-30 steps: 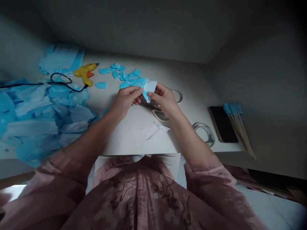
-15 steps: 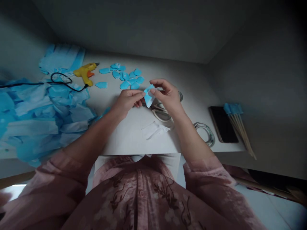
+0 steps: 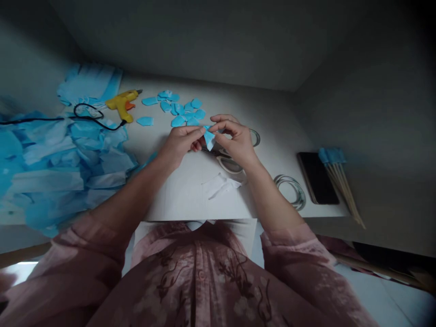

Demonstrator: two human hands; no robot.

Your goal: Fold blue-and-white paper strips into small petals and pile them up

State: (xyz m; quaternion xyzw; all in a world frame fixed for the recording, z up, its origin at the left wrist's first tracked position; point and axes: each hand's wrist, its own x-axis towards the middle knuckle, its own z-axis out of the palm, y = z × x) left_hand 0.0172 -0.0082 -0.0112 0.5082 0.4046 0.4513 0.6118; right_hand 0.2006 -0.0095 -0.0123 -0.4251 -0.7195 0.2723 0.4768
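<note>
A small blue-and-white piece of face-mask fabric (image 3: pixel 209 140) is held up above the white table, folded to a point at its lower end. My left hand (image 3: pixel 182 144) pinches its upper left edge between thumb and fingers. On the other side, my right hand (image 3: pixel 235 138) is closed at its right edge, thumb and fingertips bent toward it. Partly hidden below the hands lie scissors with pale handles (image 3: pixel 230 164). White fabric scraps (image 3: pixel 223 185) rest nearer the table's front edge. Cut blue pieces (image 3: pixel 177 109) are scattered beyond the hands.
A yellow glue gun (image 3: pixel 121 103) with a black cord lies at the back left, by stacked blue masks (image 3: pixel 90 84). Blue fabric (image 3: pixel 61 159) is heaped on the left. Rightward are a coiled ring (image 3: pixel 299 195), a phone (image 3: pixel 316 177) and blue-tipped sticks (image 3: pixel 342 186).
The fabric piece has become narrower and more folded between my hands. My right fingers have shifted slightly left over its upper edge. My left hand keeps its pinch.
</note>
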